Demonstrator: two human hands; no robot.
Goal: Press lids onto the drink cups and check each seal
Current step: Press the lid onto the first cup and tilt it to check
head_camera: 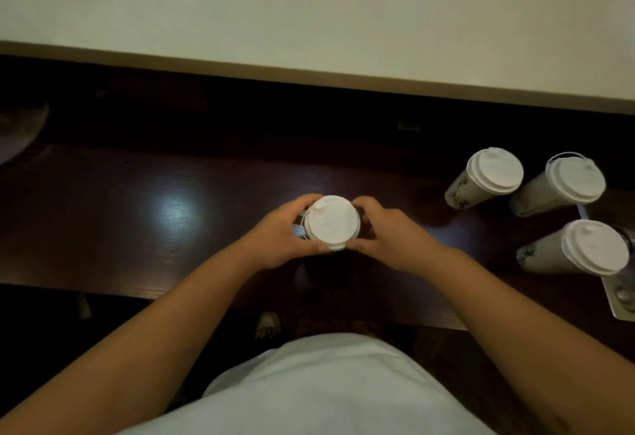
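Note:
A paper drink cup with a white lid (331,221) stands upright in the middle of the dark wooden table (137,214). My left hand (280,233) wraps the cup's left side, thumb at the lid's near rim. From the other side my right hand (388,232) clasps it, fingers curled at the lid's edge. The cup's body is hidden under the lid and my hands. Three more lidded cups stand at the right: one at the back left (494,172), one at the back right (575,177), one nearer (596,245).
A pale raised counter (309,22) runs along the far side of the table. A small metal tray (622,297) lies at the table's right edge, next to the nearest cup. A bright light reflection sits on the table left of my hands.

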